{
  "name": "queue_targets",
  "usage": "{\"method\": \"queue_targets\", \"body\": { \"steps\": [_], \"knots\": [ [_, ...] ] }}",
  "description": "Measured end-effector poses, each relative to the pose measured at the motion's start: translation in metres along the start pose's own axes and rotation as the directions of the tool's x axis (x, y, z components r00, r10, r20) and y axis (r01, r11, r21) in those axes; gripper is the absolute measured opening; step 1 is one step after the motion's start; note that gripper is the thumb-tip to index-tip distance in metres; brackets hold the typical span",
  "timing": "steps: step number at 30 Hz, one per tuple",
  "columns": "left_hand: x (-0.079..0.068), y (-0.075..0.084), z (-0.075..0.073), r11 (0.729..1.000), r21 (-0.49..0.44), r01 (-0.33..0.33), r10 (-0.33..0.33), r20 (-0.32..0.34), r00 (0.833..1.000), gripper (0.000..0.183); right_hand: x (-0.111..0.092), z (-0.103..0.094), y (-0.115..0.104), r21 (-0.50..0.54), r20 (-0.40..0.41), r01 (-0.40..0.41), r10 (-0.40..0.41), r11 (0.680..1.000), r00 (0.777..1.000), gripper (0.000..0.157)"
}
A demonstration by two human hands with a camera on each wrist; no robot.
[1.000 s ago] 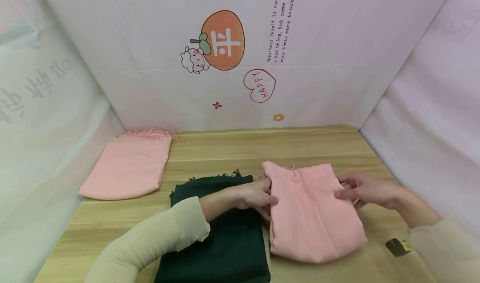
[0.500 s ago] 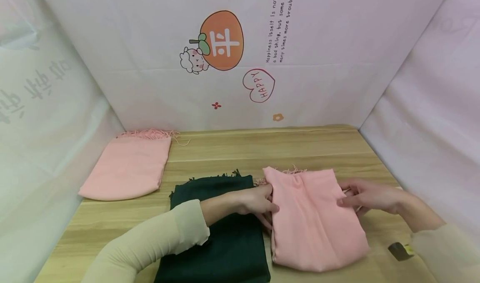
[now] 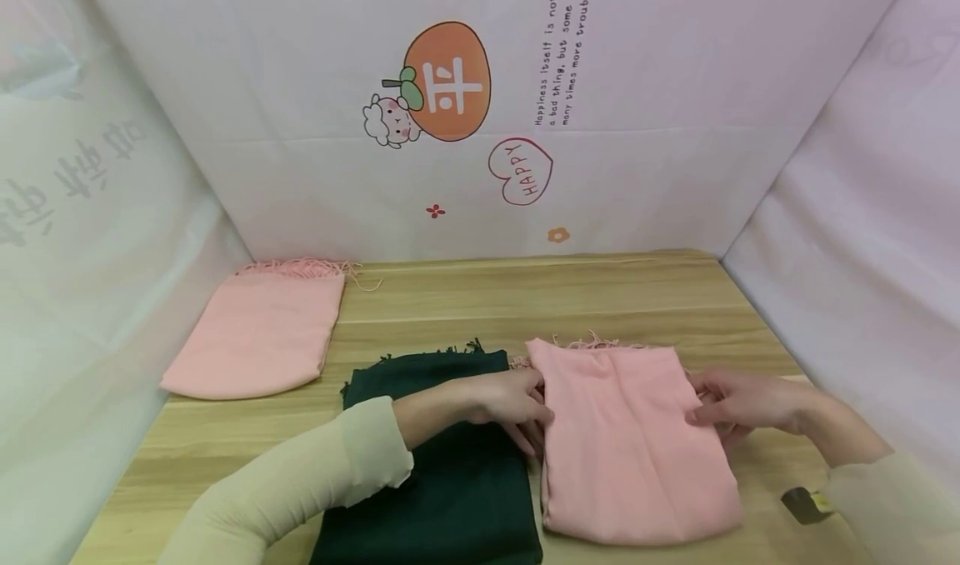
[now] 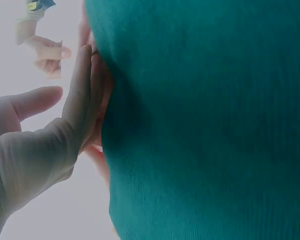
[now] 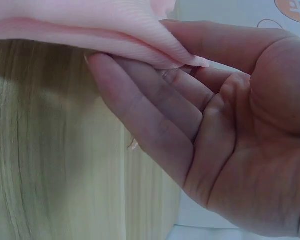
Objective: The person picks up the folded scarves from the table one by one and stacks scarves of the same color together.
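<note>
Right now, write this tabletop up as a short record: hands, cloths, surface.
Left hand: touches left edge of near pink cloth
Right hand: holds that cloth's right edge, thumb on top, fingers beneath
Green cloth: left of near pink cloth, partly hidden by the left hand
Far pink cloth: back left, fringe toward printed backdrop
Table: wood-grained
</note>
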State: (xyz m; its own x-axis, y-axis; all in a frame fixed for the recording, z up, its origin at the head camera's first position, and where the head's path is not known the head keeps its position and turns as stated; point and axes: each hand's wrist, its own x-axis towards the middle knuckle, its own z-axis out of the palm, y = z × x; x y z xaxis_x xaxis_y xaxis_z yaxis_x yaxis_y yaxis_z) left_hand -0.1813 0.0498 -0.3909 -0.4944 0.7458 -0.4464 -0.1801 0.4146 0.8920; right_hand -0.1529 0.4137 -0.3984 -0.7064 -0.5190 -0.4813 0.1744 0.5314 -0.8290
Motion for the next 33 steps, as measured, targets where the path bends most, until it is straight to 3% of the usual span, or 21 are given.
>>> {"method": "queue_targets", "body": {
  "steps": [9, 14, 17, 22, 28, 33],
  "knots": [
    [-0.014, 0.004, -0.012, 0.997, 0.077, 0.020, -0.020, 0.002, 1.000, 0.020, 0.003, 0.000, 0.007, -0.033, -0.011, -0.027, 0.026, 0.999, 1.000, 0.026],
    [-0.020, 0.003, -0.018, 0.993, 0.115, 0.018, -0.018, 0.005, 1.000, 0.039, 0.005, -0.002, 0.013, -0.094, -0.004, -0.040, 0.040, 0.995, 0.999, 0.021],
    [-0.023, 0.000, -0.024, 0.988, 0.152, -0.002, 0.002, 0.001, 1.000, 0.046, 0.007, -0.003, 0.017, -0.123, -0.020, -0.062, 0.060, 0.991, 0.998, 0.018],
    [-0.030, -0.006, -0.038, 0.975, 0.208, -0.075, 0.085, -0.038, 0.996, 0.040, 0.009, -0.006, 0.022, -0.188, -0.098, -0.090, 0.072, 0.978, 0.993, 0.013],
    [-0.051, -0.011, -0.062, 0.945, 0.291, -0.152, 0.200, -0.145, 0.969, 0.033, 0.009, -0.009, 0.012, -0.358, -0.256, -0.113, 0.019, 0.927, 0.966, 0.016],
    [-0.066, -0.020, -0.079, 0.913, 0.353, -0.207, 0.293, -0.212, 0.932, 0.029, 0.013, -0.011, -0.001, -0.499, -0.295, -0.101, -0.060, 0.861, 0.954, 0.013]
  ]
}}
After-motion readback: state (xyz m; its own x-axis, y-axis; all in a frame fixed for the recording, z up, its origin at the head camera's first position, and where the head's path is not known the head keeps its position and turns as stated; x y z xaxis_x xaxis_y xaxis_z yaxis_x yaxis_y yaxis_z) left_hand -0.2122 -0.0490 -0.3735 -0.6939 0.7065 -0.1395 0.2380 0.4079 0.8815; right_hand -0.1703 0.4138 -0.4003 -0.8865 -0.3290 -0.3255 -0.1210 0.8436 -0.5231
